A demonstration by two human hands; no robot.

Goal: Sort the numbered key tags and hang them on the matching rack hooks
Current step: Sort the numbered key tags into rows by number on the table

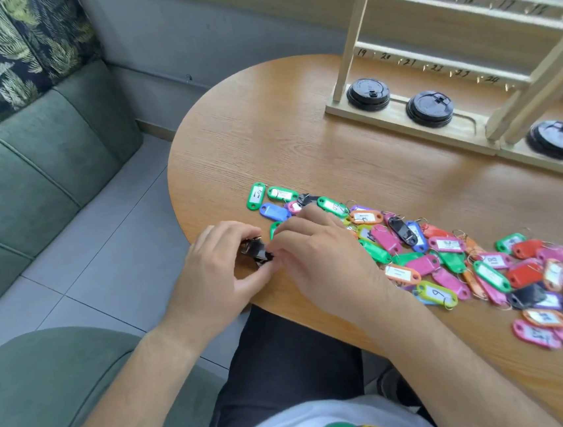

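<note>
A black key tag (pixel 255 251) is held at the table's left front edge. My left hand (pixel 218 271) curls around it, and my right hand (pixel 318 254) pinches its other end. Several coloured key tags (pixel 449 259) lie spread in a band across the wooden table (pixel 283 137), from a green tag (pixel 256 195) at the left to a dense heap at the right. The wooden rack (pixel 446 46) stands at the back right. Its bars carry small hooks with handwritten numbers such as 19 to 24. No tag hangs on the hooks that show.
Three black round lids (pixel 367 95) sit in the rack's base slots. A green sofa (pixel 27 162) and grey tiled floor lie left of the table. My dark trousers are under the table's front edge.
</note>
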